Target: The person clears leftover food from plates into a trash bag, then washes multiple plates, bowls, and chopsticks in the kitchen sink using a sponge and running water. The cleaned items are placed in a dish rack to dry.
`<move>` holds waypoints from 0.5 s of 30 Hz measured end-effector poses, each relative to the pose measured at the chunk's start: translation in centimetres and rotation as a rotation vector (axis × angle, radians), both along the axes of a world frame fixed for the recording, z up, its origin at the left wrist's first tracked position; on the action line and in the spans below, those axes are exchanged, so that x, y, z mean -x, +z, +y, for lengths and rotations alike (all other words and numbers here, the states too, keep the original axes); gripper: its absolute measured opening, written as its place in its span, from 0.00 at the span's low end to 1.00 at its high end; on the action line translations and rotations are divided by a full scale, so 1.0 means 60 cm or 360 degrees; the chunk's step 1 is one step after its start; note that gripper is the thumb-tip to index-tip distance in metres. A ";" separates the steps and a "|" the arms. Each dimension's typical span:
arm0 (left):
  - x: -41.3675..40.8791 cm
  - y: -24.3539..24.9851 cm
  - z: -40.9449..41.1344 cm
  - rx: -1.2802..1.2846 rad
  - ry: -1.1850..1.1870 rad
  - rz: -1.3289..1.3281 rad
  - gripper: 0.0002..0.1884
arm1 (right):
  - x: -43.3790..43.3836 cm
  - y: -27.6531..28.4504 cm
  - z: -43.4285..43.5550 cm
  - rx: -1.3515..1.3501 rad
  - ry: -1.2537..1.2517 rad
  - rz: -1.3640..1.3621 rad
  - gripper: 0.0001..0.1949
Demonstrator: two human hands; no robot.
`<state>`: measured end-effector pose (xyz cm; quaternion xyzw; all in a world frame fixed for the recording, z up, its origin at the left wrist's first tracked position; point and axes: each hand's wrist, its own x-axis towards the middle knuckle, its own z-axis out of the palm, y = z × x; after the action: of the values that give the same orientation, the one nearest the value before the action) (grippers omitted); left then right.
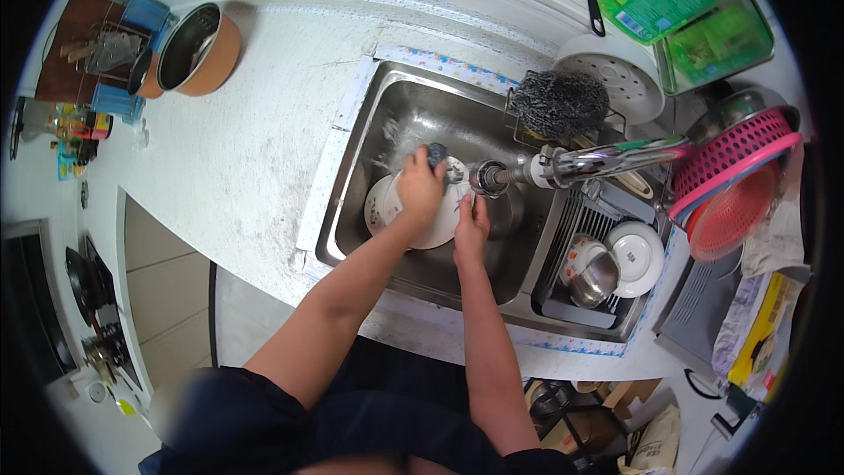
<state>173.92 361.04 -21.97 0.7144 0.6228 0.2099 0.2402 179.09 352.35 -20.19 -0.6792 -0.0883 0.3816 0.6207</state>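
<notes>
My left hand [419, 188] grips a dark grey scouring pad [436, 156] over a white plate [435, 232] in the stainless steel sink [422, 95]. On the right side of this plate, my right hand [471, 227] holds the rim, thumb on top. A second patterned plate [376, 206] lies partly under the first, to its left. The faucet head [486, 178] hangs just above my right hand and hides part of the plate. A round metal vessel [506, 214], partly covered, sits in the basin to the right.
A steel wool scrubber [560, 103] rests in a wire holder behind the faucet. The right basin's drying rack [567, 227] holds a white saucer [634, 258] and a metal bowl [595, 280]. Pink colanders [732, 165] lean at far right. A copper-coloured pot [221, 56] stands on the left counter [264, 145].
</notes>
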 end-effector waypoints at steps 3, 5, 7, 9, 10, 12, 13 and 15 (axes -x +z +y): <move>-0.033 0.025 -0.043 0.0405 -0.0214 -0.0145 0.20 | -0.026 -0.012 0.010 0.0122 0.0073 -0.0162 0.13; -0.030 0.041 -0.055 0.0930 -0.0574 0.0072 0.21 | -0.057 -0.043 0.000 -0.0049 -0.0172 0.0166 0.13; 0.011 0.067 -0.051 0.0927 -0.1083 0.0216 0.22 | -0.062 -0.044 -0.007 0.0041 -0.0278 0.0023 0.14; 0.059 0.071 -0.030 0.0950 -0.1407 0.0526 0.23 | -0.058 -0.021 -0.012 0.0049 -0.0232 -0.0177 0.15; 0.067 0.071 -0.014 0.0926 -0.1214 0.0657 0.24 | -0.054 -0.024 -0.017 0.0039 -0.0220 -0.0196 0.15; 0.069 0.053 0.008 0.0713 -0.0776 0.0699 0.24 | -0.039 -0.025 -0.025 0.0217 0.0048 -0.0247 0.15; 0.059 0.030 0.017 0.0521 -0.0532 0.0602 0.24 | -0.030 -0.020 -0.022 0.0302 0.0187 -0.0286 0.15; 0.021 0.001 0.015 0.0199 -0.0247 0.0375 0.23 | 0.000 -0.023 -0.017 0.0051 -0.0004 -0.0088 0.15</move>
<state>172.68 361.92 -21.92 0.7636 0.6015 0.0664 0.2251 179.11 351.34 -21.58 -0.6994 -0.0983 0.3632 0.6077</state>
